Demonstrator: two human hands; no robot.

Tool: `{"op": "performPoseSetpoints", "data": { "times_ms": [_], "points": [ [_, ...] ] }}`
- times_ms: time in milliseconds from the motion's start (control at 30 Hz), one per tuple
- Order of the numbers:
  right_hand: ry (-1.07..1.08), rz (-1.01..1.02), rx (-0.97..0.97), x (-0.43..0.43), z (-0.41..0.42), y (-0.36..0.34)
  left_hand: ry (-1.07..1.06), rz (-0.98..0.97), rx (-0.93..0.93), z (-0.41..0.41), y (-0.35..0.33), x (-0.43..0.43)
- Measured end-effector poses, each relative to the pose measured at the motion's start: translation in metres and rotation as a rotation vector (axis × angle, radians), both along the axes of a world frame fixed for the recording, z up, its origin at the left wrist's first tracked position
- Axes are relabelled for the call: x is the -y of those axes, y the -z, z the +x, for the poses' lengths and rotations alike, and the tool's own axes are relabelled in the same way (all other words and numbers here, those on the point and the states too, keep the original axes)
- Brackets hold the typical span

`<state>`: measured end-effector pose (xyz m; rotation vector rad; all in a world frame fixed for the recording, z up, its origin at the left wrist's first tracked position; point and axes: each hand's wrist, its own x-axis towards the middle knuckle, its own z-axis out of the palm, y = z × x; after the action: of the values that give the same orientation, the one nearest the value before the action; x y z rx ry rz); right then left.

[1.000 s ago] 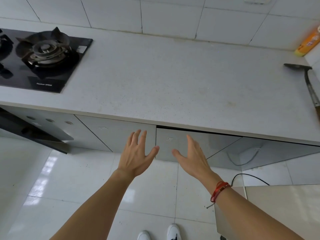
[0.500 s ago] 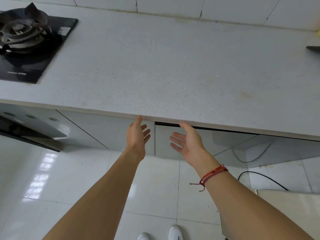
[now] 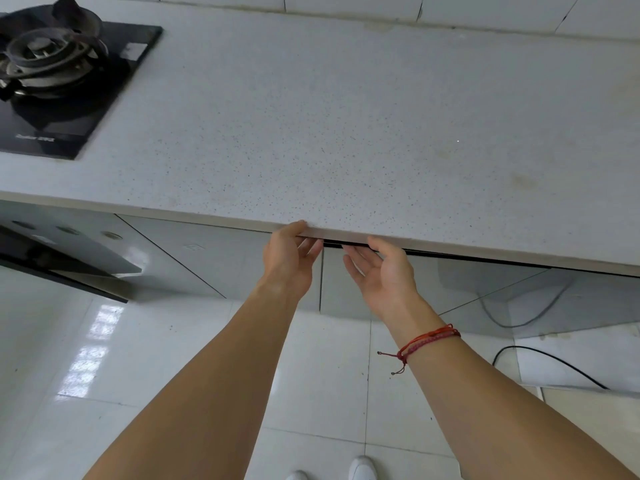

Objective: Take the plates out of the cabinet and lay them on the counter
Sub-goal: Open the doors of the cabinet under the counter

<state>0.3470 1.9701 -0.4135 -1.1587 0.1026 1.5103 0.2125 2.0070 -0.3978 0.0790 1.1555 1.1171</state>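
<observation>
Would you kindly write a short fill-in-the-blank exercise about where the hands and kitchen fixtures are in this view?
1. The left hand and right hand reach up under the front edge of the ____.
2. The red string bracelet is worn on the ____ wrist.
3. The gas stove sits at the ____ end of the speckled surface.
4. The number of plates visible is ____.

Missing words: counter; right; left; zero
</observation>
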Motion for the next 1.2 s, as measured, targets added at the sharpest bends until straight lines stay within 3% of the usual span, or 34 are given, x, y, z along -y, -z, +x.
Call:
{"op": "performPoseSetpoints", "data": {
  "times_ms": [500,933,1200],
  "points": [
    [-0.066,-0.081,0.139,0.058,-0.004,0.008,0.099,-0.032,-0.147,-0.019,0.002,0.048],
    [-0.123,-0.118,0.205,0.129,0.004,0.010,0.131,-0.161,-0.408,-0.047,-0.005,0.111],
    [-0.157,-0.183,0.320,0.167,0.010,0.005,0.159,-0.126,-0.510,-0.071,-0.011,0.148]
  ]
}}
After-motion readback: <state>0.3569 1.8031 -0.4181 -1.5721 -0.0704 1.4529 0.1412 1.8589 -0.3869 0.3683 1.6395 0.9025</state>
